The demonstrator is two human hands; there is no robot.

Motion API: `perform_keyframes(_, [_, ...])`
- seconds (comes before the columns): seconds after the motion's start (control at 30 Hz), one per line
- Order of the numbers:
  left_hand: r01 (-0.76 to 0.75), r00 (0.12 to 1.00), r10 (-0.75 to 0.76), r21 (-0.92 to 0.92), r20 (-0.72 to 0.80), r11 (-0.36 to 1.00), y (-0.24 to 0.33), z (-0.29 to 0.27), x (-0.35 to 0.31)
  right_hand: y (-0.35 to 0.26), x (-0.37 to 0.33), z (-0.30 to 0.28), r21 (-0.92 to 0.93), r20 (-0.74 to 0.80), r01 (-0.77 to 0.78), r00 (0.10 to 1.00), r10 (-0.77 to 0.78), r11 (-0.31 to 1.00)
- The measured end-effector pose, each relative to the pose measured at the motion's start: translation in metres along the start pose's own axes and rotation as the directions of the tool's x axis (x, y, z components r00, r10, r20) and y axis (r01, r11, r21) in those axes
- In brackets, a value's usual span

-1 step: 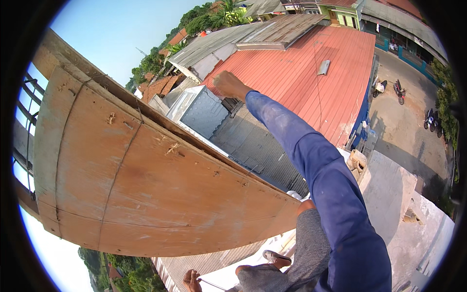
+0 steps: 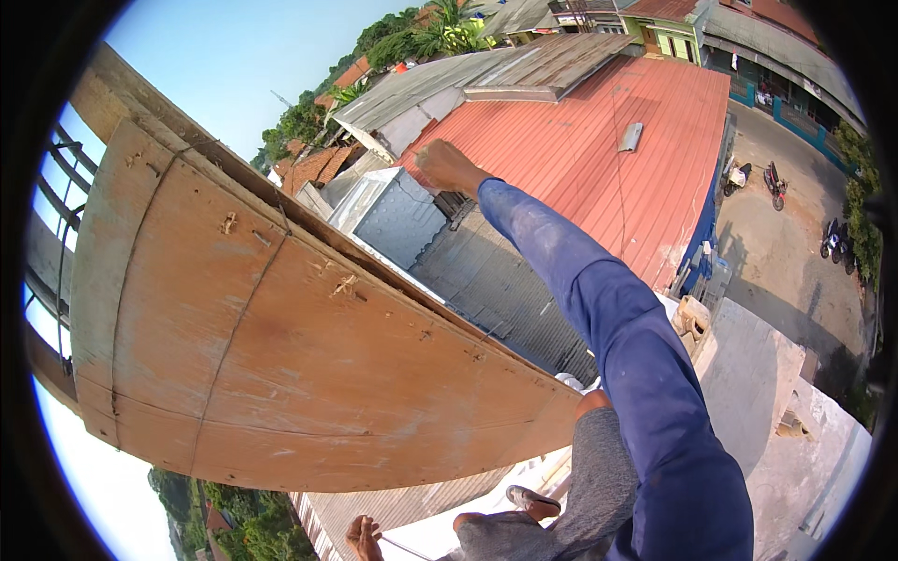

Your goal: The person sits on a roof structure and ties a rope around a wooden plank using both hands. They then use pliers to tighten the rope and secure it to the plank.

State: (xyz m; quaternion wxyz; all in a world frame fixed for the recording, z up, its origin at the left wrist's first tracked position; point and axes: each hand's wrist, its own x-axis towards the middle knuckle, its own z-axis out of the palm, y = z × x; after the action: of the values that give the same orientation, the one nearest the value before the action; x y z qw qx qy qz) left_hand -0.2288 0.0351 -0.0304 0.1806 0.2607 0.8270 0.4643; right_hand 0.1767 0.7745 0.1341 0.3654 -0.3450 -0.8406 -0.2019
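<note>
My right arm, in a blue sleeve, stretches out beyond the upper edge of a large plywood panel. At its end my right hand is closed, and whether anything is in it I cannot make out. Bent nails and splintered spots dot the brown panel, and thin dark lines cross it. Low in the picture my left hand has its fingers curled, near the panel's lower edge. A thin grey rod runs from beside those fingers toward my knees; the grip itself is partly hidden.
Dark reinforcing bars and timber stand at the panel's left end. My sandalled foot rests on a pale ledge high above ground. Below lie a red metal roof, grey corrugated roofing and a street with parked motorcycles.
The view has shifted slightly, so the roofs and panel sit a little farther right. Both hands keep nearly the same pose.
</note>
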Motion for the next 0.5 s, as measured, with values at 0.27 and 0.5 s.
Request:
perform_keyframes(0.27, [-0.194, 0.980, 0.181, -0.218, -0.080, 0.957, 0.073, 0.010, 0.065, -0.050, 0.036, -0.057, 0.233, 0.123, -0.233, 0.970, 0.209, 0.944])
perform_keyframes(0.5, [-0.127, 0.992, 0.124, -0.272, -0.028, 0.954, 0.060, 0.030, 0.059, -0.049, 0.025, -0.062, 0.271, 0.173, -0.425, 0.904, 0.390, 0.864])
